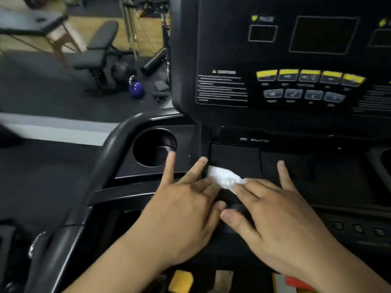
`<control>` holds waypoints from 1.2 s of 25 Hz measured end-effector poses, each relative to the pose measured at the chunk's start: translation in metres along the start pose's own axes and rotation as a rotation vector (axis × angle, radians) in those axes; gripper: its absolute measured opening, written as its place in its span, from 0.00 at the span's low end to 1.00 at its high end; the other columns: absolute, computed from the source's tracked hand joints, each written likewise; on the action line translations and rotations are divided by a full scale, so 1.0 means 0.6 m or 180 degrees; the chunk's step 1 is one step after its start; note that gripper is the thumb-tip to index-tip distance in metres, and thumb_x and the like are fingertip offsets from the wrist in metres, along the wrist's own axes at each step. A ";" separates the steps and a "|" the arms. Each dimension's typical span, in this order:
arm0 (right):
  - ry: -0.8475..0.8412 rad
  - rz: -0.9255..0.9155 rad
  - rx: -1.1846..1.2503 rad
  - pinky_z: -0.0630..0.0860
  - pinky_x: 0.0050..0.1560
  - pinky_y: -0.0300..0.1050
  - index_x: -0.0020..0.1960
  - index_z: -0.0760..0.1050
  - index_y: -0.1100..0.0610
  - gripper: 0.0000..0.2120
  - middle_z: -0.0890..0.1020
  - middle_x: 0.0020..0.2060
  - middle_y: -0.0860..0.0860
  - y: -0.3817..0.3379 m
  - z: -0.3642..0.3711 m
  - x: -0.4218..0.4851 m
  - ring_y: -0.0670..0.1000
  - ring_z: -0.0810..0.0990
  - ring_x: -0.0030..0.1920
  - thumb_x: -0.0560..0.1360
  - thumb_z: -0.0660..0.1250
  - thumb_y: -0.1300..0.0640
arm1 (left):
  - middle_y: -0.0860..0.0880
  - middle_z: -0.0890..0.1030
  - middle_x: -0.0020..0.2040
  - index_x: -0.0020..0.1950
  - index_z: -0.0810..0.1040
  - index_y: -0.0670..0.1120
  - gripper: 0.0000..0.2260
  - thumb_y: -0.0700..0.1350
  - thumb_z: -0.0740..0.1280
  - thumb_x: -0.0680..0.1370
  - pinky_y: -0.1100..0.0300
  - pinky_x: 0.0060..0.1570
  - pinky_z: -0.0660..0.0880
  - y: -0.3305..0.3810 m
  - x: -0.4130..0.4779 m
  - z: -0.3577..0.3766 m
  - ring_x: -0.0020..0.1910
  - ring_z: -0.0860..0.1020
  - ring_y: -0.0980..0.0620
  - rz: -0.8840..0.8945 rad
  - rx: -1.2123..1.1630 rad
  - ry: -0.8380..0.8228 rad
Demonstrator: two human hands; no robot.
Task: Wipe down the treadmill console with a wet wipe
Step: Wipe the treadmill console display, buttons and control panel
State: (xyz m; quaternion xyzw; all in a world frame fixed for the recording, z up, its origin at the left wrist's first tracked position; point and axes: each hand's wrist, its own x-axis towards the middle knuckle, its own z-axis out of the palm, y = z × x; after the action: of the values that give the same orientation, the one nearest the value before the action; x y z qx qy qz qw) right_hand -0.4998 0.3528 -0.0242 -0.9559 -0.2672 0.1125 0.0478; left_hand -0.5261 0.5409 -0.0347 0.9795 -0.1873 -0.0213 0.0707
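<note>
In the head view we see the wet wipe [224,177] lying crumpled on the treadmill console [234,157], below the yellow buttons [309,76]. Our right hand [281,212] presses its right end with straight fingers. Our left hand [184,208], fingers spread wide, rests just beside its left end, near the cup holder [136,144].

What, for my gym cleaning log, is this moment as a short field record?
wipe: white wet wipe, crumpled, on the lower console tray
right hand: right hand flat, fingertips pressing the wipe
left hand: left hand with fingers spread, beside the wipe's left end
cup holder: cup holder left of the wipe, one left fingertip at its rim
display: screen dark, above both hands
</note>
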 end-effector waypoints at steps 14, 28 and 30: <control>0.0582 0.0022 0.0982 0.46 0.78 0.51 0.73 0.68 0.52 0.33 0.72 0.70 0.45 -0.074 0.002 0.060 0.32 0.58 0.68 0.76 0.44 0.35 | 0.48 0.82 0.54 0.66 0.76 0.46 0.17 0.44 0.64 0.78 0.51 0.54 0.77 -0.118 0.074 0.018 0.57 0.80 0.46 0.0630 -0.1573 0.0695; 0.1518 -0.1763 0.0527 0.63 0.72 0.58 0.54 0.83 0.58 0.11 0.79 0.63 0.52 0.004 0.055 -0.025 0.51 0.74 0.67 0.77 0.64 0.56 | 0.44 0.79 0.48 0.53 0.83 0.41 0.13 0.37 0.58 0.80 0.53 0.45 0.68 0.030 -0.068 0.069 0.42 0.73 0.45 -0.0180 0.0187 0.1900; 0.1350 -0.1793 0.0694 0.62 0.73 0.57 0.58 0.81 0.58 0.14 0.78 0.65 0.52 -0.010 0.067 -0.035 0.50 0.74 0.67 0.78 0.62 0.54 | 0.46 0.79 0.52 0.54 0.82 0.42 0.09 0.37 0.65 0.76 0.55 0.45 0.72 0.052 -0.077 0.087 0.44 0.76 0.47 -0.0597 -0.0256 0.2044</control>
State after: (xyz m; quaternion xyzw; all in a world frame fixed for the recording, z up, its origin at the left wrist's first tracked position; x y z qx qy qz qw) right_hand -0.5302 0.3481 -0.0580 -0.8362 -0.4905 -0.0779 0.2327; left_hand -0.5842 0.5223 -0.0811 0.9456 -0.0635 0.2745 0.1624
